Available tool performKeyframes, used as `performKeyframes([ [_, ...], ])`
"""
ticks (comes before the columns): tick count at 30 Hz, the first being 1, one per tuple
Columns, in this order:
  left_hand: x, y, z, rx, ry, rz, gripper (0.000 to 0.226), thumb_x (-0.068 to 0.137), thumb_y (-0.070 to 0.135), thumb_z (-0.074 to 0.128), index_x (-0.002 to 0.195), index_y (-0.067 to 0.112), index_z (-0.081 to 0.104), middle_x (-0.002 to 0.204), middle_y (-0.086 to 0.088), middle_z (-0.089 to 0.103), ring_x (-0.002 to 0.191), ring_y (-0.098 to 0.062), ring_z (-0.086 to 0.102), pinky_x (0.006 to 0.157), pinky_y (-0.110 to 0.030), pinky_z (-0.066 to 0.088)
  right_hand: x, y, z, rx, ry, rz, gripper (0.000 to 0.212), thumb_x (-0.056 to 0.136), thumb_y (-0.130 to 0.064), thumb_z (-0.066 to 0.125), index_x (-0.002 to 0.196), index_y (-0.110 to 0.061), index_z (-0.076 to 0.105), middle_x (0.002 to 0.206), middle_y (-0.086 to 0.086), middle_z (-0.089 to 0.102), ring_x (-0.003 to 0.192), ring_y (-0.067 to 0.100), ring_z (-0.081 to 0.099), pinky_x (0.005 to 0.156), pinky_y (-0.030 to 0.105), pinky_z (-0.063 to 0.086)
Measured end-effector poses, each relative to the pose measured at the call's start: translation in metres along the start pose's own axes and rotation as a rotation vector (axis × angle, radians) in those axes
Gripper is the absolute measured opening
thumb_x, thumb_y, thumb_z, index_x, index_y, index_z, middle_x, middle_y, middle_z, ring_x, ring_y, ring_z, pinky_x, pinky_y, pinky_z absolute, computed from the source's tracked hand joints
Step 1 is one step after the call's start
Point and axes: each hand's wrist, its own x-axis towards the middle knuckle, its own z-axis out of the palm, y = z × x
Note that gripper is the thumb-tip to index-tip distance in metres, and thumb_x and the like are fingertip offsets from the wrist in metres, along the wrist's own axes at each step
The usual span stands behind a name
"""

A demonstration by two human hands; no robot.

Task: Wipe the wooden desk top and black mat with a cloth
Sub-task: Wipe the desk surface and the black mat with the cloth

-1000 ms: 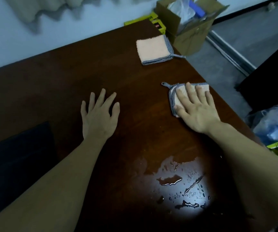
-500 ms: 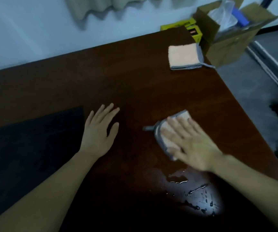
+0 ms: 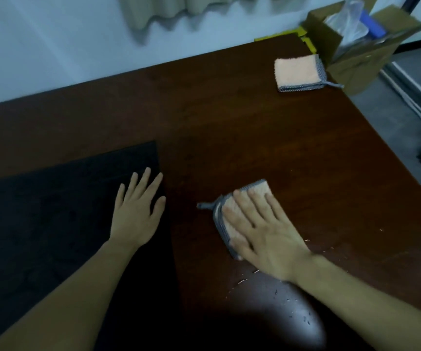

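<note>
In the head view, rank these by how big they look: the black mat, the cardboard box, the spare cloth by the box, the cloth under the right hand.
1. black mat
2. cardboard box, farther away, cut by the frame
3. spare cloth and the cloth under the right hand: unsure, the hand covers much of the latter

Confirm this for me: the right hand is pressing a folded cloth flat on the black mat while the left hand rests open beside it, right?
Not quite. The head view shows the right hand pressing the folded cloth on the bare wooden desk top, not the black mat. The left hand rests open on the mat.
</note>
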Motion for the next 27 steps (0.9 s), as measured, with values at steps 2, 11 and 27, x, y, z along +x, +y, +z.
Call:
performKeyframes([
  [2,0.000,-0.002,-0.003,-0.018,-0.001,0.016,0.066,0.099,0.065,0.009,0.159,0.040,0.013,0.167,0.012,0.001,0.154,-0.013,-0.006,0.126,-0.042,-0.002,-0.014,0.000,0.005,-0.045,-0.022,-0.069,0.065,0.105,-0.063,0.016,0.162,-0.032,0.015,0.169,0.008,0.007,0.156,0.033,0.005,0.121,0.052,0.006],
  [11,-0.053,-0.068,-0.029,-0.053,0.036,-0.066,0.062,0.101,0.061,0.014,0.159,0.040,0.016,0.166,0.018,-0.001,0.154,-0.008,-0.007,0.125,-0.040,-0.005,0.063,0.005,-0.019,0.012,-0.039,0.366,0.071,0.091,-0.071,-0.007,0.154,-0.042,-0.023,0.166,0.000,-0.027,0.153,0.025,-0.024,0.124,0.047,-0.013],
  [27,-0.075,-0.111,-0.013,-0.052,0.085,-0.302,0.057,0.103,0.059,0.018,0.158,0.048,0.009,0.165,0.022,-0.007,0.153,-0.009,-0.013,0.125,-0.042,-0.006,0.132,-0.023,-0.035,-0.120,-0.121,-0.132,0.071,0.086,-0.072,-0.009,0.150,-0.047,-0.026,0.162,-0.007,-0.032,0.152,0.023,-0.027,0.123,0.042,-0.015],
])
